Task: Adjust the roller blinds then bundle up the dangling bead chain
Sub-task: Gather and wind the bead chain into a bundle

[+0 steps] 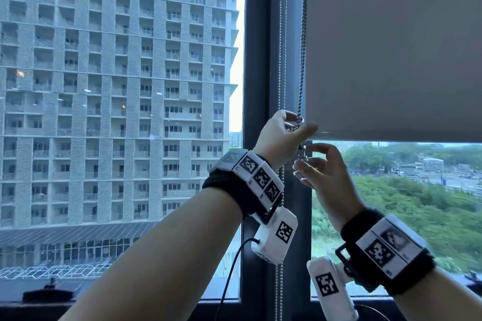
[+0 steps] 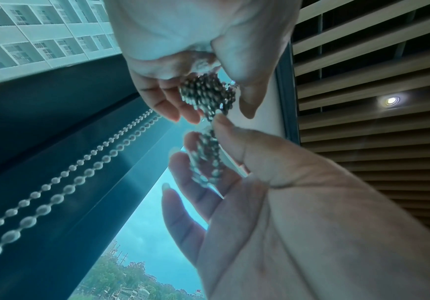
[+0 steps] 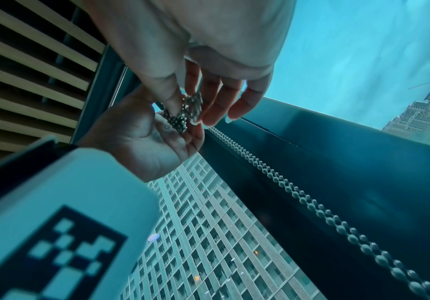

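Note:
A grey roller blind covers the right window down to about mid-height. Its dark metal bead chain runs down the blind's left edge into my hands. My left hand is raised at the blind's bottom corner, fingers and thumb curled round a gathered bunch of the chain. Just below it, my right hand pinches the lower part of the bunch between thumb and forefinger, with the other fingers spread. The right wrist view shows the bunch lying between both hands.
A second, lighter bead chain hangs as two strands along the dark window frame, behind my left wrist. A dark flat object lies on the sill at lower left. Overhead is a slatted ceiling with a spotlight.

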### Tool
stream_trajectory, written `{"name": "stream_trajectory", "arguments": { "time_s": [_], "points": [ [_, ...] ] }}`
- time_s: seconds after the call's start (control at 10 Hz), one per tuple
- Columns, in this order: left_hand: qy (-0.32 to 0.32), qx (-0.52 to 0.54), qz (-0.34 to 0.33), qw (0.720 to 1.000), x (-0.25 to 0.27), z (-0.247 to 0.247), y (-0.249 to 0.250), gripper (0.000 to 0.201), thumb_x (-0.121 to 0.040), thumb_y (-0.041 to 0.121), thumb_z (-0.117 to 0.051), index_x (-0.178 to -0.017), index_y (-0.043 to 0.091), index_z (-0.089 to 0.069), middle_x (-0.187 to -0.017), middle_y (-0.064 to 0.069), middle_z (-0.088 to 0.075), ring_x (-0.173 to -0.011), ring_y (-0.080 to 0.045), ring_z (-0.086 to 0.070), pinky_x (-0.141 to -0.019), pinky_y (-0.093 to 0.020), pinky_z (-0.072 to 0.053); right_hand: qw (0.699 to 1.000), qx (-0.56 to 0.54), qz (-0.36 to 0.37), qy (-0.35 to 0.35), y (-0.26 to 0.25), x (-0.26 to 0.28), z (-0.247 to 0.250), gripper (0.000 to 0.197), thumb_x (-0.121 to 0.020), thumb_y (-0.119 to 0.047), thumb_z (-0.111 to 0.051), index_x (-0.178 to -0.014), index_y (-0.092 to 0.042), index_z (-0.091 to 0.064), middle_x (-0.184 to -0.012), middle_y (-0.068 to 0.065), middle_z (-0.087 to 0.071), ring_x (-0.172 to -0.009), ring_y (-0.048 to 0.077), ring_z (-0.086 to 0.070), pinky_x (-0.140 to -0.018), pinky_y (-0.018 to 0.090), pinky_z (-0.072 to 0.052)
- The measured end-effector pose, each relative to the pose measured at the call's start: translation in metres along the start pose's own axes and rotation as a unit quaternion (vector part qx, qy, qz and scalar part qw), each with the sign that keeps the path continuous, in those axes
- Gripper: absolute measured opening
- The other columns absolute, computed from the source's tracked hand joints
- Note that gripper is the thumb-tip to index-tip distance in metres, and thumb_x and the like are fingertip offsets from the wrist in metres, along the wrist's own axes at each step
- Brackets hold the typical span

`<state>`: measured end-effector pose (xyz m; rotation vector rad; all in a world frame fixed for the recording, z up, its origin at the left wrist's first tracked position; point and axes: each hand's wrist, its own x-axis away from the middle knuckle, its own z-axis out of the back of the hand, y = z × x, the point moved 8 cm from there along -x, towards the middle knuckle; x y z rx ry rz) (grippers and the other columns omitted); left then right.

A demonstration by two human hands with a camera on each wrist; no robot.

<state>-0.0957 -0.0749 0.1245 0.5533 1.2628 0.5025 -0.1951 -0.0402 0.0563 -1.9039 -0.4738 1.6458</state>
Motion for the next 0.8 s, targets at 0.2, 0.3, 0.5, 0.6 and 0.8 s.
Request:
{"name": "stream_trajectory", "arguments": {
  "time_s": [0.2, 0.3, 0.5, 0.6, 0.8],
  "points": [
    [-0.014, -0.041, -0.010, 0.999, 0.009, 0.007, 0.003, 0.058, -0.086, 0.050, -0.056, -0.131, 0.017, -0.043, -0.114, -0.003, -0.059, -0.102, -0.014, -0.059, -0.083, -0.030, -0.050, 0.997, 0.070, 0.025, 0.015, -0.003, 0.000, 0.008, 0.021, -0.086, -0.025, -0.061, -0.104, -0.028, -0.050, -0.102, -0.005, -0.060, -0.092, 0.016, -0.060, -0.075, 0.026, -0.046],
    [-0.011, -0.076, -0.033, 0.996, 0.012, 0.013, 0.003, 0.056, -0.088, 0.050, -0.051, -0.131, 0.016, -0.044, -0.112, -0.001, -0.059, -0.100, -0.013, -0.058, -0.083, -0.031, -0.050, 0.989, 0.119, 0.068, 0.053, -0.009, 0.000, 0.016, 0.028, -0.086, -0.023, -0.062, -0.111, -0.019, -0.050, -0.102, -0.011, -0.057, -0.091, 0.007, -0.056, -0.079, 0.025, -0.045],
    [-0.005, -0.138, -0.092, 0.986, 0.022, 0.034, 0.003, 0.045, -0.090, 0.044, -0.052, -0.125, 0.015, -0.047, -0.108, -0.003, -0.061, -0.096, -0.010, -0.060, -0.085, -0.027, -0.051, 0.970, 0.136, 0.167, 0.115, -0.036, 0.002, 0.025, 0.011, -0.085, -0.015, -0.061, -0.093, -0.013, -0.055, -0.087, -0.003, -0.059, -0.077, -0.003, -0.055, -0.070, 0.006, -0.042],
    [0.029, -0.191, -0.134, 0.972, 0.030, 0.051, 0.006, 0.038, -0.088, 0.043, -0.054, -0.116, 0.018, -0.051, -0.108, -0.004, -0.060, -0.093, -0.008, -0.059, -0.085, -0.029, -0.052, 0.966, 0.115, 0.195, 0.123, -0.047, 0.004, 0.024, 0.007, -0.083, -0.021, -0.054, -0.082, -0.014, -0.055, -0.073, -0.010, -0.057, -0.066, -0.005, -0.054, -0.065, 0.007, -0.041],
    [0.077, -0.303, -0.188, 0.931, 0.060, 0.083, 0.014, 0.011, -0.088, 0.036, -0.051, -0.092, 0.026, -0.052, -0.099, 0.003, -0.058, -0.086, -0.007, -0.060, -0.074, -0.031, -0.055, 0.972, 0.043, 0.213, 0.087, -0.054, 0.014, 0.007, 0.025, -0.083, -0.035, -0.050, -0.067, -0.015, -0.052, -0.056, 0.004, -0.050, -0.051, 0.012, -0.040, -0.049, 0.023, -0.035]
  ]
}}
